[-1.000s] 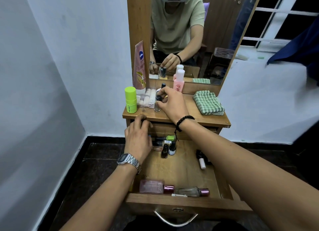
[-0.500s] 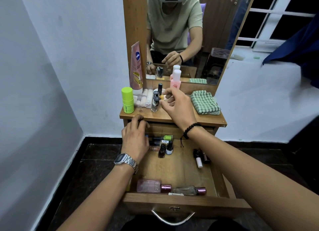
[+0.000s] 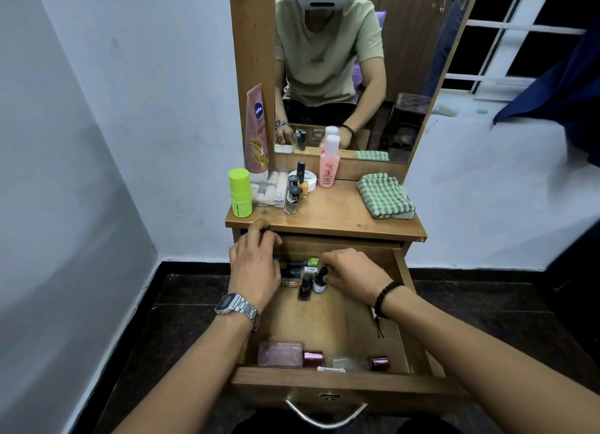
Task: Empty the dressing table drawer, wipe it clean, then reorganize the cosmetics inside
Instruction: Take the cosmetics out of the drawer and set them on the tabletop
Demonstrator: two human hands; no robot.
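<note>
Wooden drawer (image 3: 324, 383) open, right hand (image 3: 352, 273) pinching small dropper bottle (image 3: 319, 281), left hand (image 3: 256, 268) grip unclear.

I see the wooden drawer (image 3: 328, 386) pulled open. Small dark bottles (image 3: 306, 279) cluster at its back; two pink-capped bottles (image 3: 321, 359) lie flat along its front. More cosmetics (image 3: 293, 187) and a folded green checked cloth (image 3: 384, 196) sit on the tabletop (image 3: 331, 214).

The head camera looks forward and down, close over the open drawer (image 3: 328, 323), facing the mirror (image 3: 357, 60).
</note>
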